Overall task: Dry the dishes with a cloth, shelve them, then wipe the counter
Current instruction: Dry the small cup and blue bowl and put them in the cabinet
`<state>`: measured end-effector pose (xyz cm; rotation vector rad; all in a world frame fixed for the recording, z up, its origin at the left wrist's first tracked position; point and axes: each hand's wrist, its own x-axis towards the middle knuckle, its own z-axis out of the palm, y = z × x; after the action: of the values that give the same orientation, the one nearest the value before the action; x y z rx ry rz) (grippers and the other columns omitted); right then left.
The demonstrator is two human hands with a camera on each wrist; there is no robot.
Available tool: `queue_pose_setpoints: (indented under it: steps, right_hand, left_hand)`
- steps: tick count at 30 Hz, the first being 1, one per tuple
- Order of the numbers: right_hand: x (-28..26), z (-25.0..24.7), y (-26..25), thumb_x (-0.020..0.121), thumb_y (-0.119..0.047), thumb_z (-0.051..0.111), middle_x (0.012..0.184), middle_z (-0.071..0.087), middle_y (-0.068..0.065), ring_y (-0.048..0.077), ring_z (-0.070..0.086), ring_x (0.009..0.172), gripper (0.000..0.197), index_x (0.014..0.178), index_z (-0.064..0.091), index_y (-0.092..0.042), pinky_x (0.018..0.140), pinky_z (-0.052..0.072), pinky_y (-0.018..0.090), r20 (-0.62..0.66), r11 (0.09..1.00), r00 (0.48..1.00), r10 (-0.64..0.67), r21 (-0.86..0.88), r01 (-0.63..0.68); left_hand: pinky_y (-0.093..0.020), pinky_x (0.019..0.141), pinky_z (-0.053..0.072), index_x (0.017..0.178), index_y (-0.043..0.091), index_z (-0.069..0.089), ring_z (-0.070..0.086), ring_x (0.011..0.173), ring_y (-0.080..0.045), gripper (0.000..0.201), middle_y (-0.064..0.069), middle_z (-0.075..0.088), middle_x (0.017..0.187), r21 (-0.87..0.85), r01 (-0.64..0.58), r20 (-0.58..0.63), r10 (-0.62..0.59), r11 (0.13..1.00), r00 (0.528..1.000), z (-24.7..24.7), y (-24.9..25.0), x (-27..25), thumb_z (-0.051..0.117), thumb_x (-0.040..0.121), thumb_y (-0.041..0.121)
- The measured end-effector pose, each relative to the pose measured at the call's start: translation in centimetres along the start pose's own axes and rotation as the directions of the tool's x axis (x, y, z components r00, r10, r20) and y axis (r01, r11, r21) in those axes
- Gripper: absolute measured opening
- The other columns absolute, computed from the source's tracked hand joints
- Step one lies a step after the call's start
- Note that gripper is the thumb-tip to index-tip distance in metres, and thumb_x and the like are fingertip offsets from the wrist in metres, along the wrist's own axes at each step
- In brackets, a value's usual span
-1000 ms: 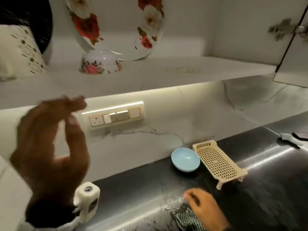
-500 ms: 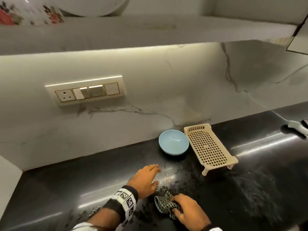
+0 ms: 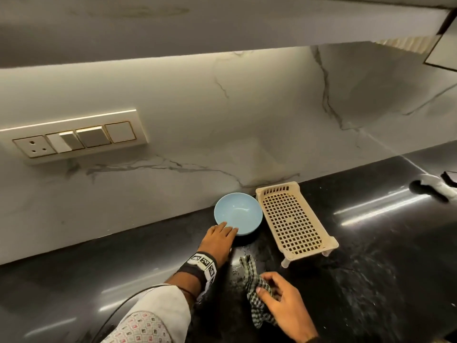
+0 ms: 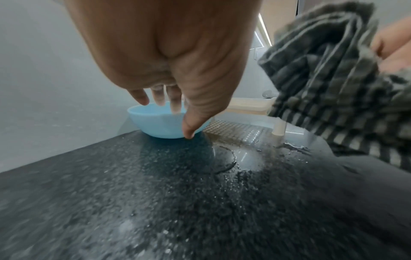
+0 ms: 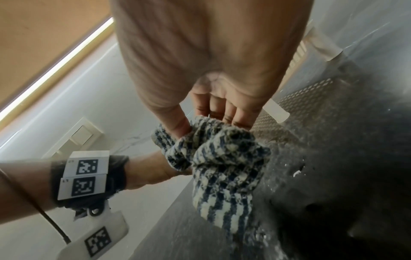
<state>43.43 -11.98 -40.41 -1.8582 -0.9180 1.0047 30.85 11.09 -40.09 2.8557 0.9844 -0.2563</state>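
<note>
A light blue bowl stands upright on the black counter against the marble wall. My left hand is at its near rim: the fingers reach over the rim and the thumb presses the outer wall. Nearer to me, my right hand grips a bunched checked cloth just above the counter, and the cloth hangs beside my left wrist.
A cream perforated drying rack on short legs stands right of the bowl. Water drops and a wet ring lie on the counter before them. A switch panel is on the wall at left. A white and black object lies far right.
My left hand came down from the shelf to the counter, then moved forward onto the bowl's rim. The right hand lifted the cloth slightly. My view dropped from the shelf to the counter.
</note>
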Motion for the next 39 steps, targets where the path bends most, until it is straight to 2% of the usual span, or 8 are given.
queue_pose_setpoints:
  steps: [7, 12, 16, 22, 27, 33, 36, 39]
  right_hand:
    - [0.3, -1.5, -0.4, 0.093, -0.024, 0.081, 0.107, 0.078, -0.017, -0.004, 0.072, 0.099, 0.022, 0.110, 0.073, -0.035, 0.082, 0.054, 0.013, -0.035, 0.987, 0.993, 0.110, 0.120, -0.105]
    - [0.1, -1.8, -1.1, 0.093, -0.028, 0.080, 0.113, 0.077, -0.015, -0.003, 0.071, 0.107, 0.025, 0.115, 0.071, -0.037, 0.090, 0.055, 0.015, -0.098, 0.970, 0.990, 0.105, 0.228, -0.081]
    - [-0.7, -1.9, -3.9, 0.083, -0.057, 0.074, 0.119, 0.074, -0.022, -0.004, 0.065, 0.117, 0.042, 0.120, 0.069, -0.037, 0.106, 0.050, 0.030, -0.201, 0.962, 0.980, -0.003, 0.267, 0.057]
    - [-3.2, -0.1, -12.2, 0.095, -0.034, 0.064, 0.113, 0.067, -0.035, -0.016, 0.058, 0.115, 0.024, 0.119, 0.066, -0.030, 0.092, 0.045, 0.006, -0.187, 0.913, 0.927, -0.324, 0.193, 0.359]
    - [-3.8, 3.4, -13.9, 0.103, -0.016, 0.065, 0.129, 0.070, -0.021, 0.003, 0.066, 0.124, 0.042, 0.142, 0.059, -0.031, 0.103, 0.054, 0.022, -0.101, 0.851, 0.852, -0.514, 0.063, 0.522]
    - [-7.5, 6.5, -15.4, 0.090, 0.017, 0.057, 0.159, 0.050, -0.015, 0.014, 0.036, 0.156, 0.072, 0.146, 0.062, -0.028, 0.127, 0.031, 0.033, 0.203, 0.579, 0.589, -0.782, -0.112, 0.808]
    - [-6.2, 6.0, -16.5, 0.097, 0.018, 0.054, 0.144, 0.064, -0.013, 0.012, 0.055, 0.141, 0.058, 0.138, 0.065, -0.021, 0.118, 0.045, 0.035, 0.012, 0.675, 0.675, -0.737, 0.062, 0.735]
    - [-4.6, 5.2, -17.5, 0.107, -0.002, 0.053, 0.123, 0.074, -0.016, 0.003, 0.068, 0.118, 0.038, 0.130, 0.067, -0.029, 0.104, 0.053, 0.038, -0.109, 0.789, 0.817, -0.567, 0.215, 0.576]
  left_hand:
    - [-0.047, 0.114, 0.035, 0.135, 0.009, 0.055, 0.052, 0.131, -0.037, 0.032, -0.016, 0.058, 0.138, 0.203, -0.013, 0.014, 0.010, 0.979, 1.000, -0.2, 1.4, 2.7, 0.042, 0.106, 0.013]
    - [-0.045, 0.097, 0.051, 0.134, 0.018, 0.059, 0.059, 0.122, -0.031, 0.031, -0.007, 0.063, 0.131, -0.095, 0.007, -0.120, -0.018, 0.995, 0.993, -2.8, 0.8, 0.4, 0.051, 0.103, 0.021]
    - [-0.031, 0.081, 0.047, 0.113, 0.029, 0.065, 0.063, 0.099, -0.015, 0.021, 0.010, 0.066, 0.103, -0.614, 0.007, -0.236, -0.193, 0.789, 0.952, -4.2, -0.5, -6.3, 0.056, 0.100, 0.042]
    - [-0.035, 0.072, 0.047, 0.106, 0.018, 0.065, 0.060, 0.079, -0.020, 0.019, -0.002, 0.066, 0.088, -0.894, -0.084, -0.226, -0.282, 0.440, 0.932, -6.7, 0.6, -17.6, 0.062, 0.104, 0.037]
    - [-0.050, 0.094, 0.058, 0.124, 0.010, 0.068, 0.074, 0.107, -0.027, 0.032, -0.007, 0.077, 0.111, -0.977, -0.111, -0.171, -0.354, 0.185, 0.919, -7.5, 2.1, -21.9, 0.064, 0.101, 0.032]
    - [-0.053, 0.083, 0.059, 0.107, 0.020, 0.074, 0.071, 0.092, -0.015, 0.017, -0.003, 0.079, 0.099, -0.916, -0.084, -0.260, -0.422, 0.391, 0.869, -6.4, 0.9, -25.0, 0.067, 0.094, 0.010]
    - [-0.042, 0.100, 0.057, 0.124, 0.016, 0.075, 0.071, 0.116, -0.011, 0.027, 0.008, 0.079, 0.118, -0.920, -0.137, -0.296, -0.419, 0.368, 0.858, -7.4, 1.7, -26.2, 0.069, 0.098, 0.019]
    - [-0.046, 0.096, 0.058, 0.123, 0.014, 0.074, 0.074, 0.111, -0.019, 0.029, 0.005, 0.079, 0.115, -0.934, -0.170, -0.298, -0.422, 0.315, 0.856, -8.1, 1.5, -27.2, 0.070, 0.098, 0.027]
